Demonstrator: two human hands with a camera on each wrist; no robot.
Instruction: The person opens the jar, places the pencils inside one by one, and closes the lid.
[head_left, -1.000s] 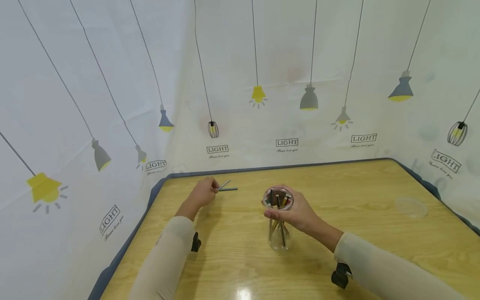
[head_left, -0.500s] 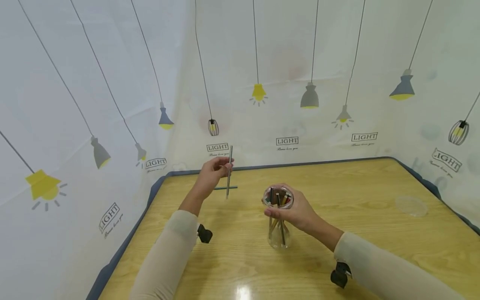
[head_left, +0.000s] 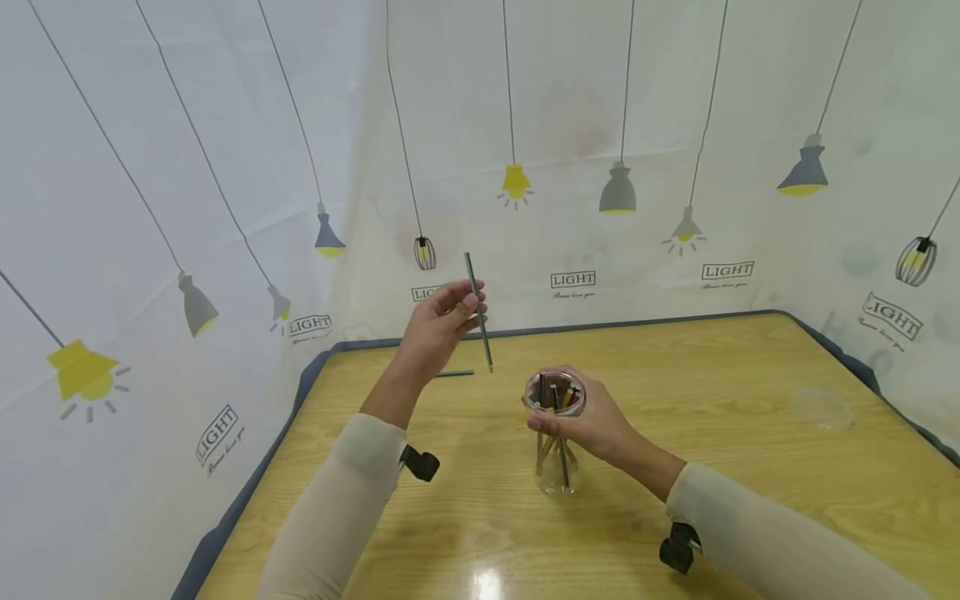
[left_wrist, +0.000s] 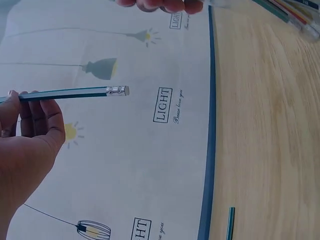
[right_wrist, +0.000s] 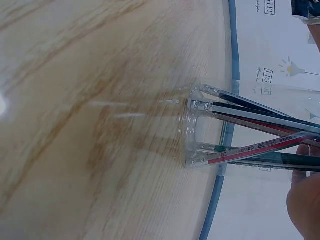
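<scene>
My left hand (head_left: pixel 438 325) pinches a dark green pencil (head_left: pixel 478 312) between thumb and fingers, raised above the table to the left of the jar. In the left wrist view that pencil (left_wrist: pixel 70 93) shows a silver ferrule and a pale eraser end. My right hand (head_left: pixel 592 417) grips a clear jar (head_left: pixel 558 479) near its rim as it stands upright on the table. Several pencils (right_wrist: pixel 260 150) lean inside it, eraser ends down, among them a red one and green ones. Another green pencil (head_left: pixel 456 373) lies on the table behind, below my left hand.
A clear round lid (head_left: pixel 822 411) lies on the wooden table (head_left: pixel 675 367) at the right. White sheeting (head_left: pixel 577 242) printed with lamps walls in the back and sides. A dark blue border (head_left: pixel 525 333) runs along the table's far edge.
My left hand has lifted one pencil off the table and brought it up and rightward, tilting it near upright. The other pencil stays lying there. My right hand and the jar have barely moved.
</scene>
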